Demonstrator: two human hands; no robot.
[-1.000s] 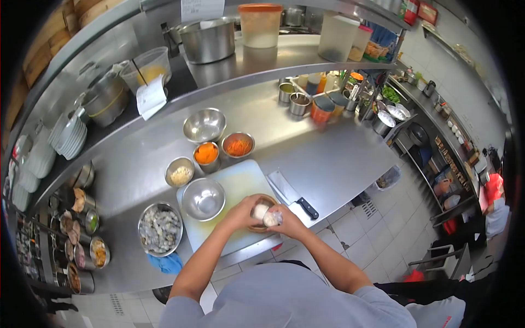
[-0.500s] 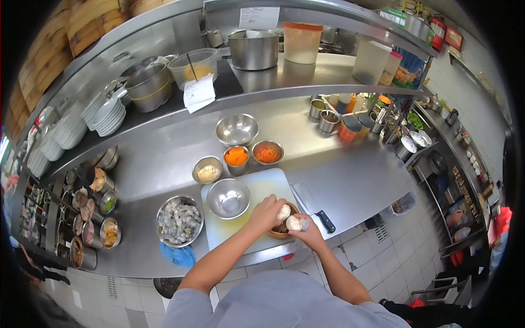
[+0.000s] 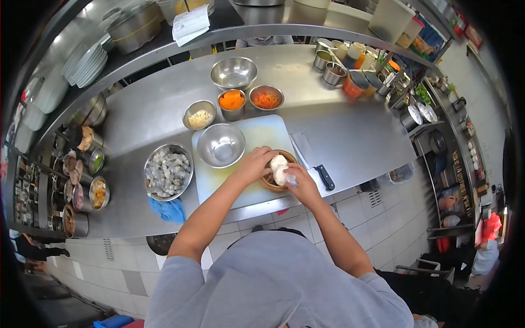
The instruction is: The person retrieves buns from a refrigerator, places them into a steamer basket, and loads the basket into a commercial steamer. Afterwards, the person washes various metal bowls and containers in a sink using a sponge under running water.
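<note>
A small round bamboo steamer basket [image 3: 269, 186] rests on the right part of the white cutting board [image 3: 219, 197]. Two white buns sit close together at its opening: an upper bun [image 3: 278, 162] and a lower bun [image 3: 280, 175]. From the left, my left hand [image 3: 256, 164] curls its fingers around the upper bun's side. My right hand [image 3: 302, 185] grips the lower bun from the right, with a bit of clear plastic at its fingertips. The basket's inside is mostly covered by the buns and fingers. An empty metal bowl [image 3: 221, 145] stands on the board beside my left hand.
Right of the board lies a cleaver [image 3: 324, 177] with a black handle. A bowl of raw shrimp [image 3: 169, 170] and a blue cloth [image 3: 167, 209] are at left. Behind the board stand bowls of chopped garlic-like bits [image 3: 200, 118], orange pieces [image 3: 232, 100] and orange shreds [image 3: 266, 100].
Both hands have lowered the buns into the steamer basket, and the buns now lie closer together. My view has tilted further down.
</note>
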